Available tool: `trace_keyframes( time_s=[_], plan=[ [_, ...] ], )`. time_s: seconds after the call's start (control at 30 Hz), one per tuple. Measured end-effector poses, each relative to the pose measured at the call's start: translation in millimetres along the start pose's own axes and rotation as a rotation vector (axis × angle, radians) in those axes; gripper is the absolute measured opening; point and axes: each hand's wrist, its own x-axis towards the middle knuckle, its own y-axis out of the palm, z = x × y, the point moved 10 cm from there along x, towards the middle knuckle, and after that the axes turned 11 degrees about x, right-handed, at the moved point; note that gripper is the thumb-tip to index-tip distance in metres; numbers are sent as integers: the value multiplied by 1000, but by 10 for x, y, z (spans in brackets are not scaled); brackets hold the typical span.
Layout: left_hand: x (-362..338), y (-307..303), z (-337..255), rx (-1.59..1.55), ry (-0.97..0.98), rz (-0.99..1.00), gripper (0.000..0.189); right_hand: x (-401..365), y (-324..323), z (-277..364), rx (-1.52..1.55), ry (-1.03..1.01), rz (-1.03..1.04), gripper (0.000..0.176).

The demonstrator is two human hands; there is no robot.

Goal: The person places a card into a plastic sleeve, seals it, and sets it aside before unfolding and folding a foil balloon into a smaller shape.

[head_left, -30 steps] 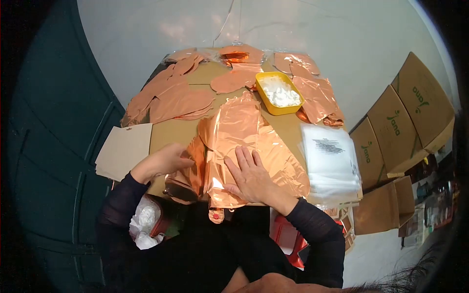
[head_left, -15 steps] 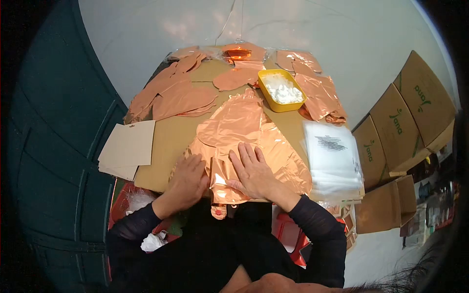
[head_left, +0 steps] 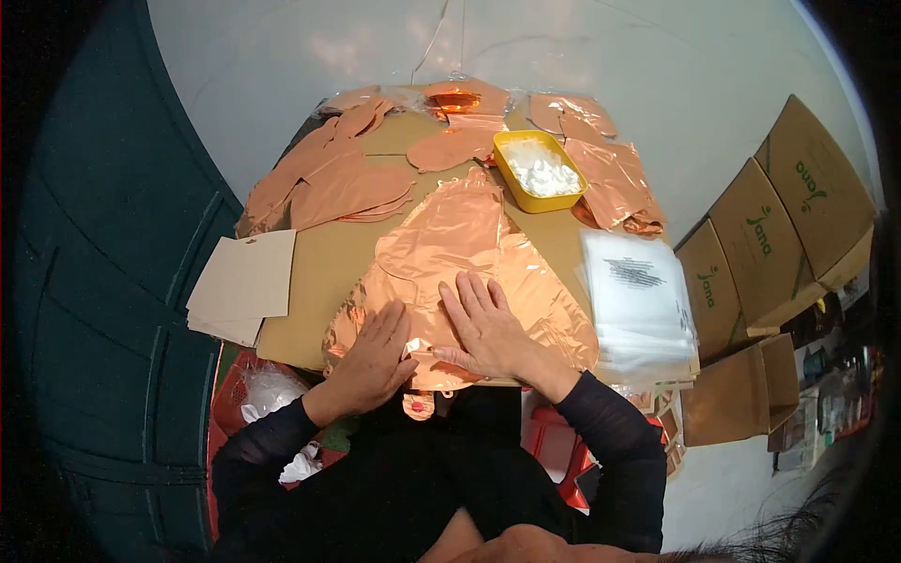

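Observation:
A large copper-coloured foil balloon (head_left: 446, 230), flat and partly folded, lies at the front middle of the table. My left hand (head_left: 373, 355) rests on its lower left part with the fingers stretched out. My right hand (head_left: 486, 326) lies flat on the foil just to the right, fingers spread and thumb toward the left hand. Between the hands a bright crease shows in the foil. A small round foil tab (head_left: 418, 405) with a red spot hangs over the table's front edge.
More copper foil balloons (head_left: 347, 192) lie at the back and left. A yellow tub (head_left: 542, 205) holds white pieces. Clear plastic bags (head_left: 638, 300) are stacked right, beige cards (head_left: 246, 286) left. Cardboard boxes (head_left: 765, 230) stand beyond the table's right side.
My left hand has moved right and further onto the foil, closer to my right hand. The raised fold between them looks flatter. My right hand stays in nearly the same place.

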Motion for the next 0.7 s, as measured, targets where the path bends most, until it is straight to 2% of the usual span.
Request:
trace_keyframes(
  time_s=[0.1,0.2,0.4,0.7],
  plan=[
    [-32,-44,79,149,-95,-66,64,0,-11,8,15,4,5,94],
    [-13,-42,89,-29,-163,37,65,-1,-18,13,23,4,6,94],
    [-46,32,-9,-6,-24,-57,63,1,-28,17,37,2,7,96],
    [-26,55,-93,158,15,-49,62,4,-15,12,43,0,31,93]
  ],
)
